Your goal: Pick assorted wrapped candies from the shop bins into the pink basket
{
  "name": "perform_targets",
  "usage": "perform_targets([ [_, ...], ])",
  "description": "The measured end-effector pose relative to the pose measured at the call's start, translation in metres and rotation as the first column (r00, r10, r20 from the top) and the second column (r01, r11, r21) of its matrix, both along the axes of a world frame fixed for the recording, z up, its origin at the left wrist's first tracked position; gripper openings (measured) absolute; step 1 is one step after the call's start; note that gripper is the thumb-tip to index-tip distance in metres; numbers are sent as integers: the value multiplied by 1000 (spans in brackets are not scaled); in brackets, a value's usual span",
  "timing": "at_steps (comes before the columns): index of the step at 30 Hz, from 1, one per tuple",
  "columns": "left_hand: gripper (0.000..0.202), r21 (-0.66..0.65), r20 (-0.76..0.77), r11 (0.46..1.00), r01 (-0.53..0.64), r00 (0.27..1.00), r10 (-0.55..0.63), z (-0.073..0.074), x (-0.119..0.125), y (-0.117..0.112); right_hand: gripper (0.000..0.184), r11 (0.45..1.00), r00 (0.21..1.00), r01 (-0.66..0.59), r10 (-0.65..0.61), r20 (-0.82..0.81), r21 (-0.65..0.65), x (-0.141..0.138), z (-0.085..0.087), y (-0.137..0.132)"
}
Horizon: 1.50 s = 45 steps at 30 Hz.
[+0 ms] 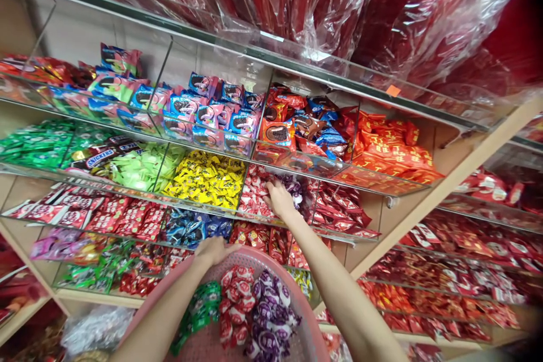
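A pink perforated plastic basin point(307, 300) is at the bottom middle. My left hand point(214, 251) is closed over its far rim. Separate heaps of green wrapped candies point(201, 305), red-and-white wrapped candies point(237, 302) and purple-and-white wrapped candies point(274, 314) lie inside it. My right hand point(280, 198) reaches into a shelf compartment, its fingers apart and touching red-and-white candies point(254, 184) there. Purple-and-white candies point(296, 188) sit just right of that hand, in the same compartment. Its fingertips are partly hidden among the sweets.
Clear shelf dividers and a glass front edge point(203, 203) surround the compartments. Yellow candies point(207, 181) lie left of my right hand, red packets point(339, 209) to its right. Above are cookie packs point(207, 116). Plastic-wrapped red goods point(322, 0) overhang the top; a wooden upright point(424, 198) stands right.
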State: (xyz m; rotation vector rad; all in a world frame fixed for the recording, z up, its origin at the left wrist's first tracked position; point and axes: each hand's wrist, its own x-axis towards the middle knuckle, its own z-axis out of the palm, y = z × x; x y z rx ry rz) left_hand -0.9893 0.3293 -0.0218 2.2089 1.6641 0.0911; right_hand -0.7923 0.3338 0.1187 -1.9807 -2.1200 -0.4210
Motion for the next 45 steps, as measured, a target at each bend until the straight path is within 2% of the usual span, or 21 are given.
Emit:
perform_targets([
  [4,79,-7,0,1000,7,1000,-7,1,0,0,31,997,997,73,-73,-4,-17,-7,-1,0],
  [10,79,-9,-14,1000,-1,1000,1,4,1,-2,28,993,993,116,-115,18,-32,-15,2,2],
  [23,78,-6,-11,1000,-7,1000,7,0,1,1,33,992,991,123,-121,65,-30,-5,-2,3],
  [30,78,-23,-28,1000,-11,1000,10,4,2,-1,28,993,987,109,-103,123,-44,-10,8,-2],
  [35,80,-20,-30,1000,-2,1000,2,3,2,0,30,994,992,107,-106,74,-13,-8,16,-17],
  [39,85,-21,-33,1000,-7,999,7,0,3,2,31,995,996,74,-76,38,61,-5,19,-42],
  [45,84,-27,-39,1000,11,999,-12,-1,2,3,31,988,998,28,-19,-65,152,0,7,-75],
])
